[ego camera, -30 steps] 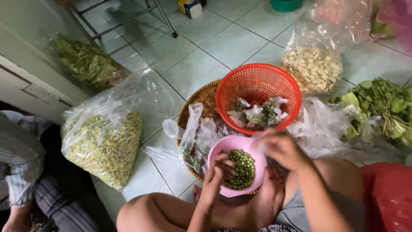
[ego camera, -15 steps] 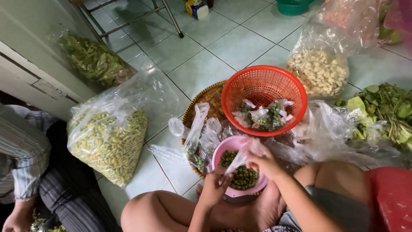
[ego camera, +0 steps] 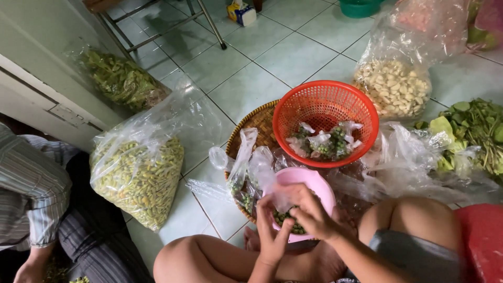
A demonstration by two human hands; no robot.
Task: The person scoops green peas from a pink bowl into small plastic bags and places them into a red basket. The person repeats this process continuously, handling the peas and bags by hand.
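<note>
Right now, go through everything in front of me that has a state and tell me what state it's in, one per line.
Pink bowl: upright, partly filled with small green pods.
Small clear bag: in the grip of both hands over the bowl.
Left hand: pinching the bag.
Right hand: closed on the bag.
Red basket: upright, holds filled little bags.
Big bag of green pods: open at top, slumped on the floor.
Bag of pale cloves: open, sitting upright.

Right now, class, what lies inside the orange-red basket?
Inside the orange-red basket lie several small clear bags holding little green pods or seeds, bunched toward its near side. The rest of its mesh floor shows bare. What sits beneath those bags is covered and cannot be seen.
</note>
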